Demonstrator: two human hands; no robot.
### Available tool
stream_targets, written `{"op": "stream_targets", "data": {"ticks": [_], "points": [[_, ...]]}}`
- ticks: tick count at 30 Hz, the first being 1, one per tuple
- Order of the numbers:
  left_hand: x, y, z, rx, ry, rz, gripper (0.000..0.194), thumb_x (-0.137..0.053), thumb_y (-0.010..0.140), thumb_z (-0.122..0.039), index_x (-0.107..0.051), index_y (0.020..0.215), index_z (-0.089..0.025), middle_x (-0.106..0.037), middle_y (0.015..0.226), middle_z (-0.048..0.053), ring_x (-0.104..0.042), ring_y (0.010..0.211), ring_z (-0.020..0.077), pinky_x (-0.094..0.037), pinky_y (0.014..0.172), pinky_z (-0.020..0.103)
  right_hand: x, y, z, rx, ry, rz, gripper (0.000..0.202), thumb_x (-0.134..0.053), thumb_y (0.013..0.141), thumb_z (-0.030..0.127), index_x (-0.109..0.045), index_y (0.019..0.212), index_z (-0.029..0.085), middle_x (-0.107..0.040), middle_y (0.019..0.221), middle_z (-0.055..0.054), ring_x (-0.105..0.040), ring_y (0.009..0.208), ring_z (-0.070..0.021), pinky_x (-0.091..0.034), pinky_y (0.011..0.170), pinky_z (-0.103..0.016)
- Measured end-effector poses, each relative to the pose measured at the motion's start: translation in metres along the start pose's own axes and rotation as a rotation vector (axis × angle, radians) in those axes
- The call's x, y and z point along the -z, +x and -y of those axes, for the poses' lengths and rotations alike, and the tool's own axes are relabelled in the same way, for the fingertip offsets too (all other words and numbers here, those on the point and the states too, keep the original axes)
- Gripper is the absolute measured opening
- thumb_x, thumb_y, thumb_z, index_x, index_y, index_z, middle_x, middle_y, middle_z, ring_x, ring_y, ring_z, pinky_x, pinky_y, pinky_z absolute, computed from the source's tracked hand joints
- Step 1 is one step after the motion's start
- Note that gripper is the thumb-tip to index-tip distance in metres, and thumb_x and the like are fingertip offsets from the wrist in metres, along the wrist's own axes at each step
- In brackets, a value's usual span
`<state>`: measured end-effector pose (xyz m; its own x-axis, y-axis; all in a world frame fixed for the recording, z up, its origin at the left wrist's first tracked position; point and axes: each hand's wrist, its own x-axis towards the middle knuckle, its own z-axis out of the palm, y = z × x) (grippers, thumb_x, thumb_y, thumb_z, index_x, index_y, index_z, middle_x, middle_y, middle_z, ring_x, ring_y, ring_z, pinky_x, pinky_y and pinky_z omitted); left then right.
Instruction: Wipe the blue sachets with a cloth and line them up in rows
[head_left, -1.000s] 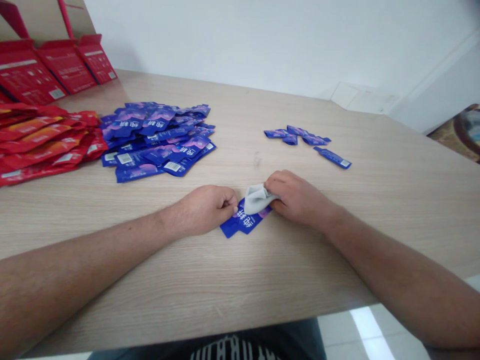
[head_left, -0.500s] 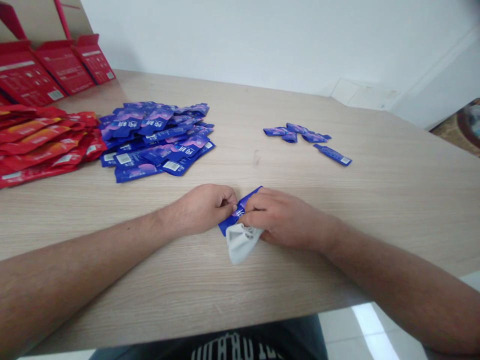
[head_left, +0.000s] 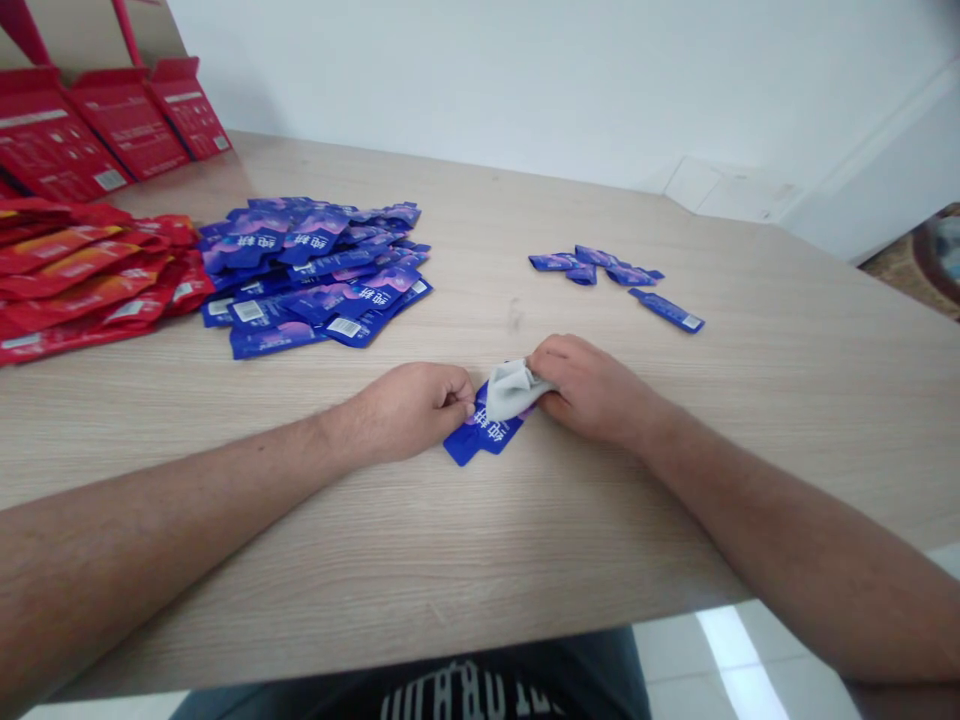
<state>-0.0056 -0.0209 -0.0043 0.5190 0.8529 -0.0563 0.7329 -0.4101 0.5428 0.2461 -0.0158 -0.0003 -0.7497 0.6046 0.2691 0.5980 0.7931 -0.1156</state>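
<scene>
Two blue sachets [head_left: 491,432] with white characters lie side by side on the table between my hands, partly covered. My left hand [head_left: 429,408] is closed at the left edge of the sachets, thumb and forefinger pinched on it. In my right hand [head_left: 585,385] is a light grey cloth [head_left: 514,388], gripped at its right end. The cloth rests over the upper part of the sachets, and that part is hidden.
A heap of blue sachets [head_left: 315,270] lies at the left, beside a pile of red sachets [head_left: 97,275]. Red boxes [head_left: 135,125] stand behind them at the wall. Several small blue packets [head_left: 667,310] lie at the back right of the wooden table [head_left: 375,580].
My right hand has moved away from me with the cloth, up over the sachets. More of the sachets' lower part now shows. My left hand has stayed nearly in place.
</scene>
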Motion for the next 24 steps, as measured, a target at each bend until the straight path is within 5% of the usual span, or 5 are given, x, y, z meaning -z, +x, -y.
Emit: {"op": "stream_targets", "data": {"ticks": [5,10,16,21,24], "points": [[-0.001,0.001,0.002,-0.016,-0.028,0.001,0.017,-0.053,0.085,-0.025,-0.069,0.084,-0.022,-0.072,0.076,-0.003,-0.062,0.068,0.0127,-0.039,0.062,0.024,-0.002,0.002,0.012,0.167,0.018,0.071,0.018,-0.059,0.091,0.018,-0.067,0.106,0.020,-0.063,0.104,-0.009,-0.055,0.097,-0.0232,-0.045,0.090,-0.036],[-0.001,0.001,0.001,-0.001,-0.001,-0.002,0.016,-0.052,0.085,-0.026,-0.068,0.083,-0.022,-0.068,0.069,-0.004,-0.058,0.062,0.0120,-0.036,0.058,0.024,-0.003,0.004,0.006,-0.013,0.003,-0.004,0.017,-0.060,0.088,0.015,-0.066,0.104,0.016,-0.062,0.100,-0.010,-0.055,0.095,-0.0238,-0.046,0.088,-0.037],[-0.001,0.003,0.003,-0.012,-0.007,-0.020,0.018,-0.052,0.088,-0.029,-0.068,0.083,-0.022,-0.071,0.075,-0.002,-0.062,0.068,0.0133,-0.039,0.061,0.025,-0.008,0.008,0.019,0.148,0.032,0.061,0.019,-0.057,0.094,0.020,-0.069,0.108,0.019,-0.064,0.103,-0.009,-0.056,0.097,-0.0233,-0.046,0.090,-0.037],[0.011,0.005,0.005,0.086,0.050,-0.181,0.020,-0.053,0.090,-0.035,-0.066,0.084,-0.020,-0.069,0.072,-0.001,-0.059,0.064,0.0140,-0.040,0.059,0.026,-0.003,0.005,-0.029,-0.132,0.023,-0.127,0.022,-0.058,0.090,0.017,-0.067,0.110,0.014,-0.067,0.103,-0.012,-0.059,0.101,-0.0259,-0.046,0.093,-0.038],[0.025,0.000,0.008,0.026,0.214,-0.414,0.021,-0.051,0.093,-0.033,-0.066,0.087,-0.020,-0.069,0.079,0.003,-0.060,0.072,0.0169,-0.044,0.066,0.030,0.005,0.000,-0.050,-0.245,0.023,-0.267,0.020,-0.059,0.093,0.027,-0.068,0.108,0.018,-0.069,0.101,-0.009,-0.061,0.098,-0.0264,-0.048,0.088,-0.038]]}}
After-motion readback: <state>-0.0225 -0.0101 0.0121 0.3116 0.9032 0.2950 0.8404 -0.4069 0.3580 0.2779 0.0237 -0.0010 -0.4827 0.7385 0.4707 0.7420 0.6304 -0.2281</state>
